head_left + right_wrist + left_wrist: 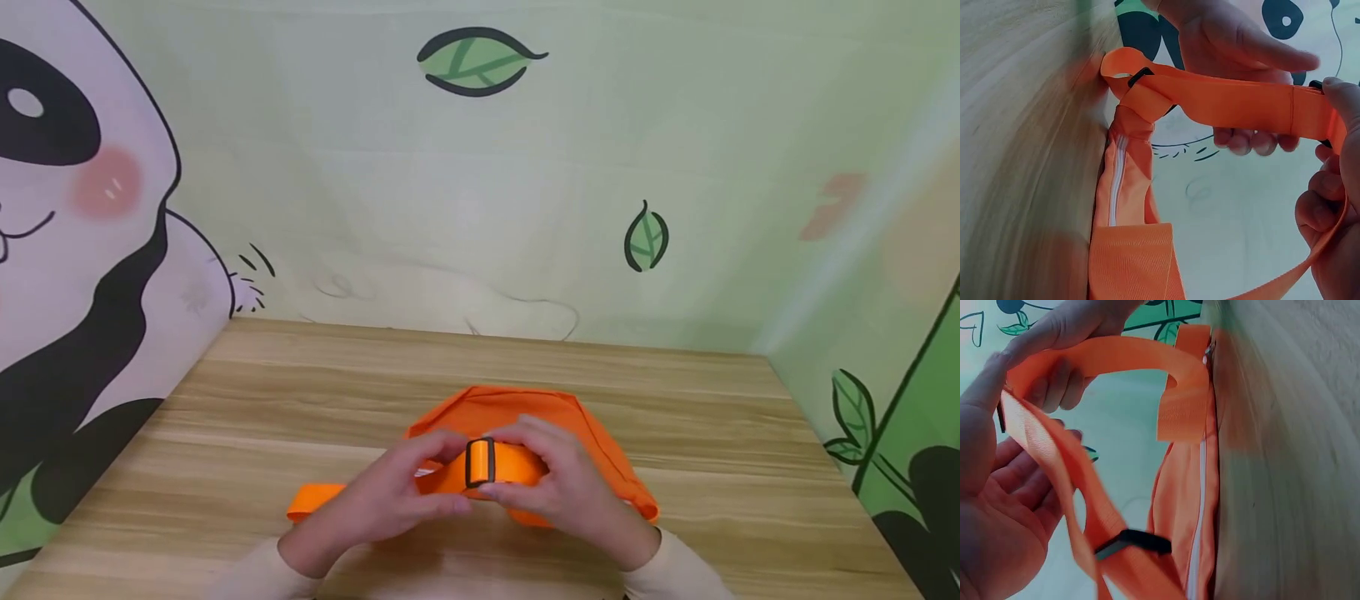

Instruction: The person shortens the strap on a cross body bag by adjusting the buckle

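An orange waist bag (517,404) with a white zipper (1117,181) rests on the wooden tabletop. Its orange strap (1235,106) is raised, with a black slide buckle (480,462) between the hands. My right hand (562,475) pinches the strap at this buckle, thumb on the near side and fingers curled behind. My left hand (390,487) lies loosely about the strap left of the buckle; the left wrist view shows its fingers extended and its palm open. Another black buckle (1135,542) sits lower on the strap.
A strap loop (315,500) lies on the wooden tabletop (262,400) by the left forearm. Behind the table hangs a pale green wall covering (337,167) printed with leaves and a panda, and it continues along both sides.
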Demonstrator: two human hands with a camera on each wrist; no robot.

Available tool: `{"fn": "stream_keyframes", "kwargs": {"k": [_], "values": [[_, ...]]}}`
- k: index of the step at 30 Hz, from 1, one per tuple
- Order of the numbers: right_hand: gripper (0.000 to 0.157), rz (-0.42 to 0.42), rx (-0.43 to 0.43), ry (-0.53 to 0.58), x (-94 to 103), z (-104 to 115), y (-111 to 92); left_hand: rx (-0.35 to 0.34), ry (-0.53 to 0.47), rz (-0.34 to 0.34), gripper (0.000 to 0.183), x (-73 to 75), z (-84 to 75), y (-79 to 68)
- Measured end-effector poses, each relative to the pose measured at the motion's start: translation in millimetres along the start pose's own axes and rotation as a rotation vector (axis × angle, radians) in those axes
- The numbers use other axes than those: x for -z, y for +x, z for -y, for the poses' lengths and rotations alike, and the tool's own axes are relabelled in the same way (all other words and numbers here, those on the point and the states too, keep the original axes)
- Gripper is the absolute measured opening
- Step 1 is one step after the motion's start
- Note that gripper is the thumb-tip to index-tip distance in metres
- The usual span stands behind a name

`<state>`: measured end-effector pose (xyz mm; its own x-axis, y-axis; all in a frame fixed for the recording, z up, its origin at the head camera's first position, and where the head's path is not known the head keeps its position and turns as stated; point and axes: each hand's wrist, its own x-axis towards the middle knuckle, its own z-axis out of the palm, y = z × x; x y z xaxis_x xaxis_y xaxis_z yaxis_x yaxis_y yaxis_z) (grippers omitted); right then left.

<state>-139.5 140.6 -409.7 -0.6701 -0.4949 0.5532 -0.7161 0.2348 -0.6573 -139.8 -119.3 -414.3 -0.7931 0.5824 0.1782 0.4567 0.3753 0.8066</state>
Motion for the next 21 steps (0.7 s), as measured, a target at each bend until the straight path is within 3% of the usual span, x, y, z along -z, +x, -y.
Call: {"fn": "stream_keyframes", "kwargs": {"k": [3,7,13,17,21], "values": [[0.048,0.005,0.052,-0.005,1.1,-1,-1,-0.001,-0.039,-0.036,0.039,-3.0,0.2,0.7],[0.051,0.013,0.058,-0.021,6.7,-4,-4,-0.014,-0.087,-0.076,0.036,-1.0,1.7,-1.0],[0.047,-0.025,0.107,-0.069,17.5,-9,-10,-0.011,-0.102,-0.065,0.041,6.5,1.4,-6.0],[0.042,-0.018,0.099,-0.105,18.6,-9,-12,-0.109,-0.048,-0.071,0.051,6.2,1.1,-5.2],[0.04,-0.011,0.061,-0.116,16.2,-6,-13,-0.222,0.042,-0.13,0.05,2.9,1.4,-3.5]]}}
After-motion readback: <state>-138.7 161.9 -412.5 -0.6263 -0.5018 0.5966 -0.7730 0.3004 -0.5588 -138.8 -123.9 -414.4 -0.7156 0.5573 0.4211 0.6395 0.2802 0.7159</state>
